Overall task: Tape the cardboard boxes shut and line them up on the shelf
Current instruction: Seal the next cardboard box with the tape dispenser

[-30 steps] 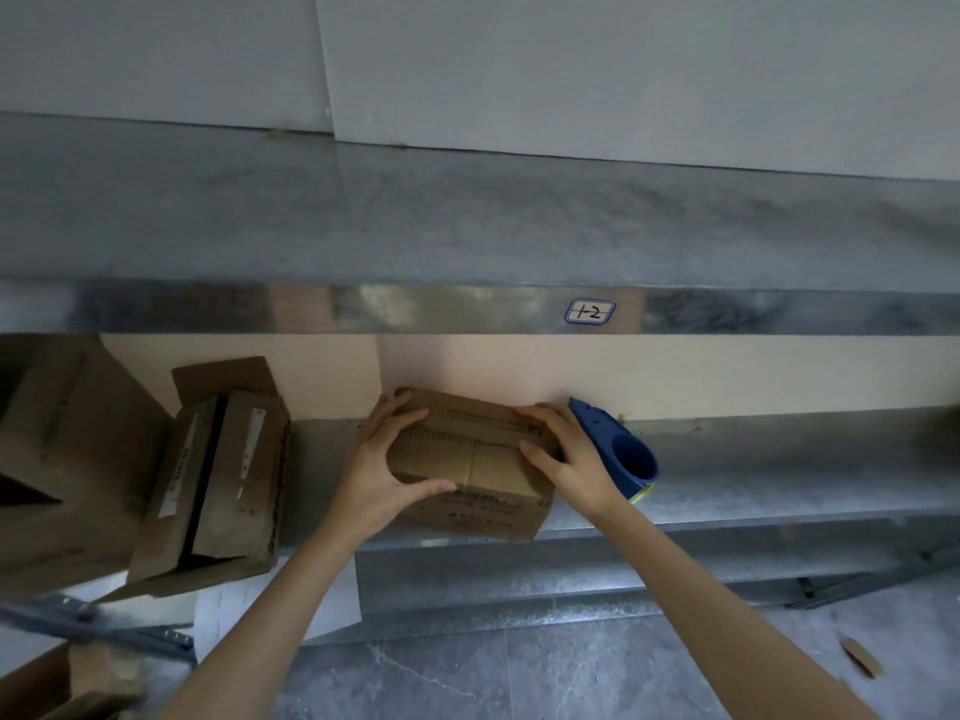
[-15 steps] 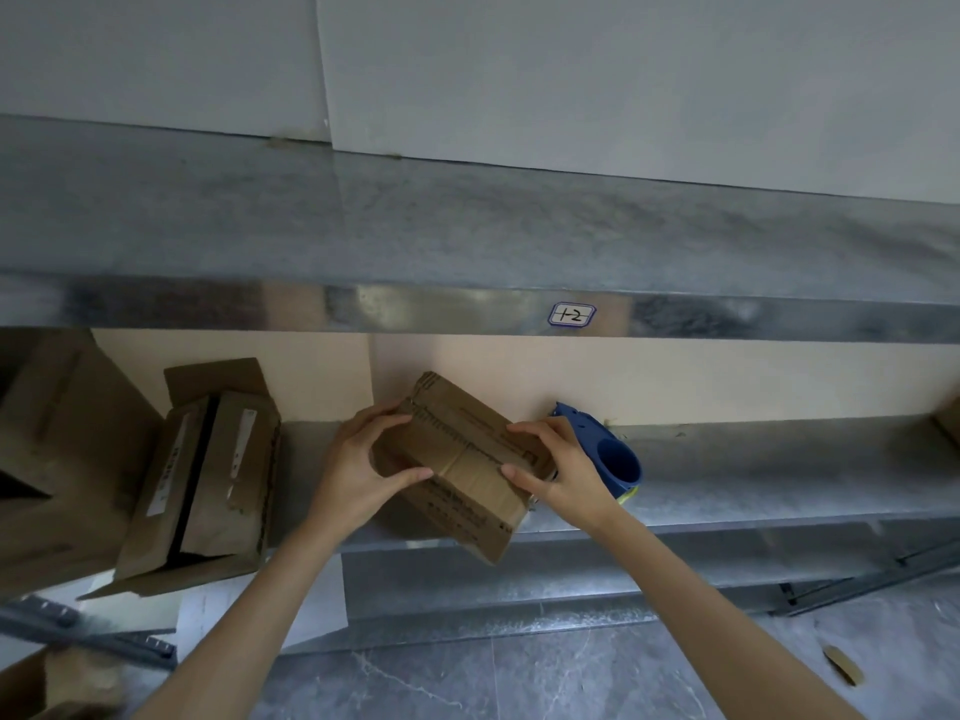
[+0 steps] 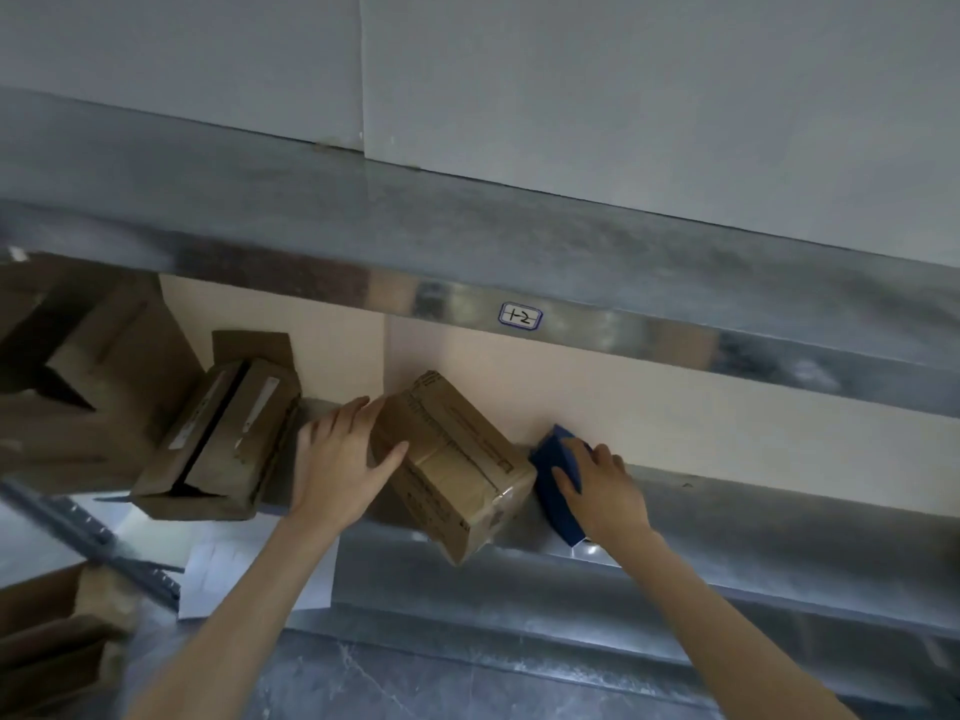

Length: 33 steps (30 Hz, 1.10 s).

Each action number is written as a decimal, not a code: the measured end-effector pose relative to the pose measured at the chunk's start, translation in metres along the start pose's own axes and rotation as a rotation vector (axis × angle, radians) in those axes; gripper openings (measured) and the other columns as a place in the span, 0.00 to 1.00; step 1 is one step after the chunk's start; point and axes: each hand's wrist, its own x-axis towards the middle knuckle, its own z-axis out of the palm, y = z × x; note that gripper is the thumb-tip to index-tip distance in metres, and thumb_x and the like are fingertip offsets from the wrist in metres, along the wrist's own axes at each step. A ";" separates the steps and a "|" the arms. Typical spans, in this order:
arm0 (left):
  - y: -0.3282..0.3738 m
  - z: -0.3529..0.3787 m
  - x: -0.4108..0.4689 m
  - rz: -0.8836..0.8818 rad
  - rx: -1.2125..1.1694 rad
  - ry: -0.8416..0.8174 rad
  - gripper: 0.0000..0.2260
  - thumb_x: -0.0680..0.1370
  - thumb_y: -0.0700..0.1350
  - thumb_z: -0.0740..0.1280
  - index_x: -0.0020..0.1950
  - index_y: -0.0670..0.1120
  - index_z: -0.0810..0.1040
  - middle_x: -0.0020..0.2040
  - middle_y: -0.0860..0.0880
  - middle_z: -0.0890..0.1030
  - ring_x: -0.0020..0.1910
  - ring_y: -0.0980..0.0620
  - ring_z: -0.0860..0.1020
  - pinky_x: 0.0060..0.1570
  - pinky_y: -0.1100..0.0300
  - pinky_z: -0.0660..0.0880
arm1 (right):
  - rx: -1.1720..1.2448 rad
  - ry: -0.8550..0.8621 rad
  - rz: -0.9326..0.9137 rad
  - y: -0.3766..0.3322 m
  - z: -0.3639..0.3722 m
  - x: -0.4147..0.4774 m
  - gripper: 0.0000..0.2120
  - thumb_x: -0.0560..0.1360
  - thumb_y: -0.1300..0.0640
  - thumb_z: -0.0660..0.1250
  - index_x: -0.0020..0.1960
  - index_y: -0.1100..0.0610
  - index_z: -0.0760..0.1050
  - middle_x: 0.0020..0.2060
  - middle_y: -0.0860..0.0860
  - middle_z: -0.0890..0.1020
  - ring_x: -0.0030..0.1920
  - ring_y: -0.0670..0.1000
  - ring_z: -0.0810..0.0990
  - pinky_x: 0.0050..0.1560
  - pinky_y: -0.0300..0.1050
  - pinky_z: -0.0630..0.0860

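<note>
Taping seems to be the step in hand: the box (image 3: 457, 459) lies between the two hands, skewed on the shelf (image 3: 779, 517), with one corner hanging past the front lip. A glossy strip shows near that corner, but I cannot tell whether the seam is fully sealed.

The left hand (image 3: 337, 459) lies flat against the box's left side, fingers straight and thumb spread across the near face, steadying rather than gripping. The right hand (image 3: 602, 491) reaches just past the box's right side, its fingers curled over the blue dispenser (image 3: 558, 465), which rests on the shelf.

Next, I judge, the dispenser must be lifted to the seam while the left hand braces the box. An open box (image 3: 223, 439) waits just left of the left hand.
</note>
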 end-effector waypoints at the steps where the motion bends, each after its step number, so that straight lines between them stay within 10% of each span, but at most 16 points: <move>1: 0.004 0.001 -0.004 -0.022 0.032 0.002 0.31 0.76 0.67 0.53 0.72 0.50 0.71 0.66 0.47 0.78 0.64 0.45 0.75 0.59 0.47 0.69 | -0.012 -0.050 0.011 0.005 0.004 0.000 0.27 0.82 0.41 0.53 0.78 0.48 0.54 0.66 0.57 0.71 0.64 0.59 0.70 0.55 0.52 0.75; 4: 0.015 0.003 -0.016 -0.083 0.090 0.002 0.33 0.76 0.68 0.51 0.73 0.49 0.70 0.64 0.47 0.79 0.62 0.45 0.75 0.57 0.49 0.69 | 0.046 -0.175 -0.010 0.014 0.015 0.002 0.30 0.81 0.40 0.54 0.79 0.45 0.47 0.67 0.58 0.71 0.64 0.59 0.72 0.55 0.51 0.75; 8: 0.029 0.003 -0.028 -0.156 0.105 -0.008 0.34 0.76 0.69 0.52 0.73 0.48 0.71 0.65 0.47 0.78 0.62 0.44 0.74 0.57 0.48 0.70 | 0.180 -0.240 -0.066 0.018 0.024 0.003 0.34 0.82 0.47 0.58 0.79 0.47 0.41 0.40 0.53 0.80 0.34 0.52 0.77 0.30 0.43 0.72; 16: 0.039 -0.003 -0.038 -0.193 0.106 -0.032 0.34 0.75 0.68 0.52 0.72 0.48 0.72 0.66 0.48 0.76 0.65 0.45 0.73 0.58 0.49 0.69 | 0.295 -0.349 -0.018 0.022 0.031 0.016 0.37 0.82 0.57 0.57 0.78 0.47 0.33 0.31 0.54 0.75 0.25 0.48 0.68 0.22 0.38 0.63; 25: 0.034 -0.013 -0.039 -0.192 0.114 -0.078 0.36 0.73 0.69 0.48 0.72 0.49 0.70 0.68 0.49 0.74 0.68 0.46 0.70 0.62 0.50 0.66 | 0.439 -0.324 0.057 0.020 0.031 0.023 0.40 0.79 0.61 0.63 0.78 0.40 0.40 0.52 0.61 0.80 0.30 0.56 0.72 0.30 0.48 0.72; 33: 0.030 -0.019 -0.044 -0.158 0.098 -0.111 0.36 0.74 0.69 0.48 0.74 0.49 0.68 0.71 0.49 0.73 0.70 0.47 0.69 0.64 0.49 0.66 | 0.503 -0.244 0.116 0.007 0.012 0.016 0.40 0.79 0.64 0.61 0.78 0.41 0.41 0.43 0.65 0.81 0.27 0.53 0.70 0.26 0.45 0.67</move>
